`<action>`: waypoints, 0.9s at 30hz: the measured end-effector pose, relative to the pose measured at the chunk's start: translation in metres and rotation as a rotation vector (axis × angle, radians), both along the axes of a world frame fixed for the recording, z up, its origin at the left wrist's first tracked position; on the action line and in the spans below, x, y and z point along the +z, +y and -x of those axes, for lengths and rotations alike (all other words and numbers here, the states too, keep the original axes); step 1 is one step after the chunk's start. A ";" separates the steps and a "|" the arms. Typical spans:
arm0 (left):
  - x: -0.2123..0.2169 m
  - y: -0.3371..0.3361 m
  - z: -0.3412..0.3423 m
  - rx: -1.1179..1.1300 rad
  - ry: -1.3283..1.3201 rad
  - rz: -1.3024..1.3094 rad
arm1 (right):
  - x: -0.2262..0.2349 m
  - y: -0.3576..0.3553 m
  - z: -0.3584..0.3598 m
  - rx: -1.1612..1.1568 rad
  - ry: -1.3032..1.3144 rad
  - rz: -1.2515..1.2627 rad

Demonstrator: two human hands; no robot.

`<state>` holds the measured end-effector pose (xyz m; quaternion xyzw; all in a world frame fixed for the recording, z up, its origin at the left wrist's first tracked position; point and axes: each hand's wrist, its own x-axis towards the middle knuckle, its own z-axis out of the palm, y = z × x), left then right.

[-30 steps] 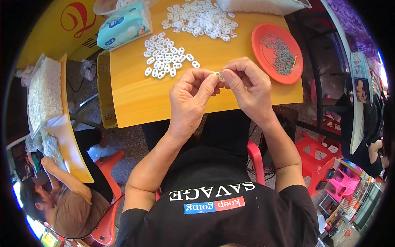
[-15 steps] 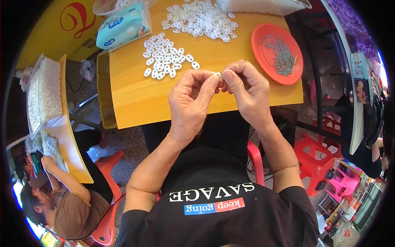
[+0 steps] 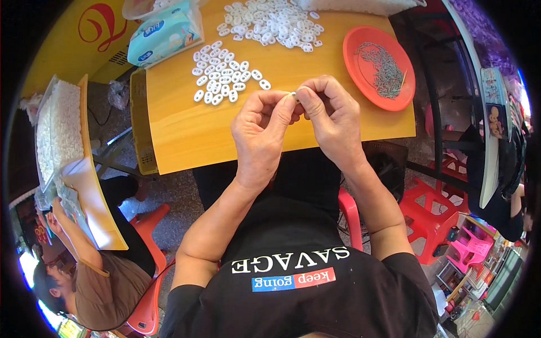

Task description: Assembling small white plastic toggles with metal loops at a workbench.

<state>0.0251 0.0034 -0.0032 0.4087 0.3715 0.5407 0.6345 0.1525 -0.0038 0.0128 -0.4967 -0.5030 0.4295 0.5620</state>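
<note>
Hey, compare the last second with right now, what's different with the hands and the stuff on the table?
Almost nothing. Both hands stay together over the near edge of the yellow table, the left hand and right hand still pinching one small white piece between their fingertips, with only slight finger shifts. The white pieces cluster, the orange plate and the wipes pack have not moved.

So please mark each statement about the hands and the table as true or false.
1. Both hands pinch one small white piece between them. True.
2. The orange plate lies by the left hand. False: it lies beyond the right hand.
3. The plate holds small metal parts. True.
4. The white pieces on the wooden table are all in one pile. False: there is a near group and a farther pile.
</note>
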 end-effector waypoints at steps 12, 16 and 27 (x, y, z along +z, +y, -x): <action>0.005 0.009 0.018 -0.071 0.028 0.039 | 0.004 0.020 -0.029 0.096 -0.364 -0.230; 0.005 0.007 0.021 -0.102 0.041 0.046 | 0.010 0.027 -0.036 0.202 -0.702 -0.510; 0.013 0.003 0.022 -0.187 -0.002 0.086 | 0.008 0.026 -0.043 0.294 -0.772 -0.617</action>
